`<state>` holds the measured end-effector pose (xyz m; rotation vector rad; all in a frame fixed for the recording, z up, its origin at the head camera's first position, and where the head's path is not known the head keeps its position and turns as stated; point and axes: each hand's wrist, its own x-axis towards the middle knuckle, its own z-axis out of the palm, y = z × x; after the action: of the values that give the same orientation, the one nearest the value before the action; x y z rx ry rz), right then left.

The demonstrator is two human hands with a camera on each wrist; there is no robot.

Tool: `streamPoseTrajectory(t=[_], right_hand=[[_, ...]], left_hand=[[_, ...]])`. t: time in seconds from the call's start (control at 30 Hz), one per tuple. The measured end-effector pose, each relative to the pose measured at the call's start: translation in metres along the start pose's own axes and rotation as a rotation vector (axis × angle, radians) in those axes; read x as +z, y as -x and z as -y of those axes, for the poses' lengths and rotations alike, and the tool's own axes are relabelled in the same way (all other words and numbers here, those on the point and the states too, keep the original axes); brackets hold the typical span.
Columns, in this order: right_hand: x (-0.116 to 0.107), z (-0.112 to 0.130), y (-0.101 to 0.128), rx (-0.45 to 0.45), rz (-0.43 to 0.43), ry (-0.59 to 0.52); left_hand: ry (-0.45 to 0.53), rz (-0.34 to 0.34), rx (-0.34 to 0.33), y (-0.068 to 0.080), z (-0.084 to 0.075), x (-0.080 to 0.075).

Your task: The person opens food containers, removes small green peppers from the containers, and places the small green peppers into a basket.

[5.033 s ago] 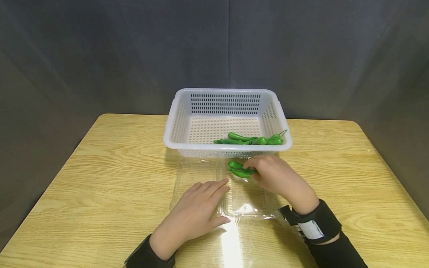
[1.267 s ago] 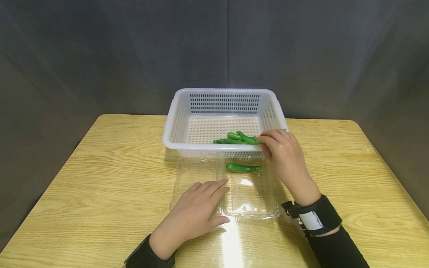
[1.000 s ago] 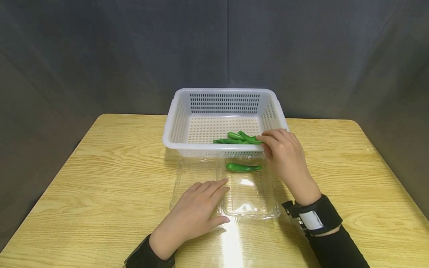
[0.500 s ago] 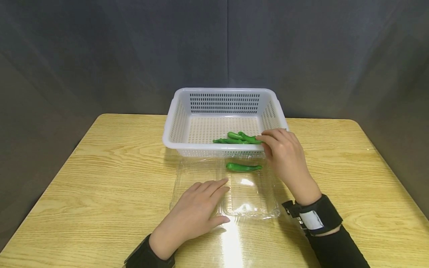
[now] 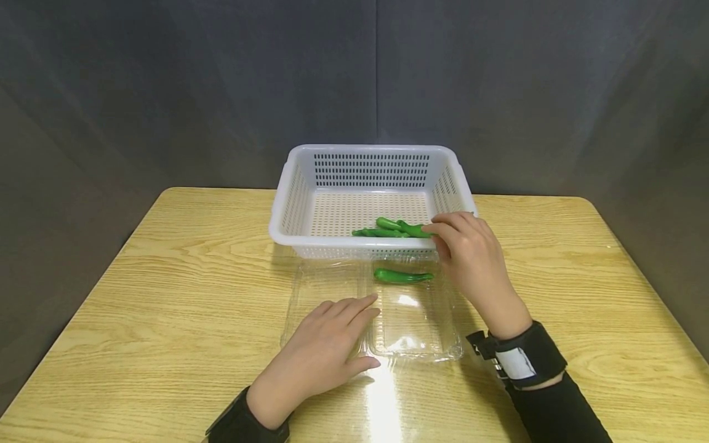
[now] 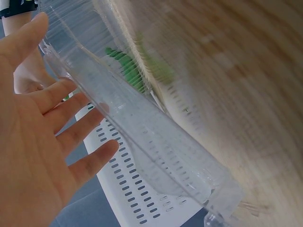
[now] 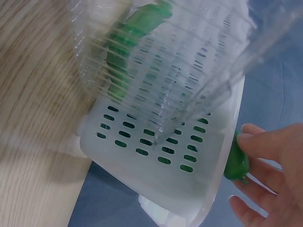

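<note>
My left hand [image 5: 327, 344] lies with straight fingers over the hinge side of a clear plastic clamshell box [image 5: 410, 320], which is spread open. In the left wrist view the fingertips [image 6: 111, 147] are right at the box's edge. One green chili pepper [image 5: 403, 277] lies along the far end of the box's right half. My right hand [image 5: 471, 252] is over the front right rim of a white basket [image 5: 332, 241]. Its thumb and fingers pinch another green chili pepper [image 7: 236, 163], whose other end lies over several peppers [image 5: 382, 233] in the basket.
The slotted basket stands behind the clamshell box on a wooden table [image 5: 166, 295]. A dark grey cloth [image 5: 221, 92] hangs behind the table and along its sides. Black straps [image 5: 526, 357] circle both wrists.
Five seconds ago two peppers lay in the box under my right hand; now one lies there and that hand is at the basket. Lately its pepper has shifted slightly. The left hand stays put.
</note>
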<state>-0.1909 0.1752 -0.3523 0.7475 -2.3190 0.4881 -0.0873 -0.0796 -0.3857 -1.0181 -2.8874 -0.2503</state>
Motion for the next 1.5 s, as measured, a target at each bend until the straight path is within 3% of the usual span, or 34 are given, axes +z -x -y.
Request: streamPoseTrajectory(t=[0.73,1.5], right_hand=[[-0.0051,-0.0019,-0.0023,-0.046,-0.032,-0.026],[-0.0029,0.0018,-0.0007,-0.139,0.051,-0.055]], left_hand=[[-0.009,0.0,0.008,-0.0007,0.0002,-0.0005],[0.006,-0.016,0.017,-0.0011,0.0009,0.0002]])
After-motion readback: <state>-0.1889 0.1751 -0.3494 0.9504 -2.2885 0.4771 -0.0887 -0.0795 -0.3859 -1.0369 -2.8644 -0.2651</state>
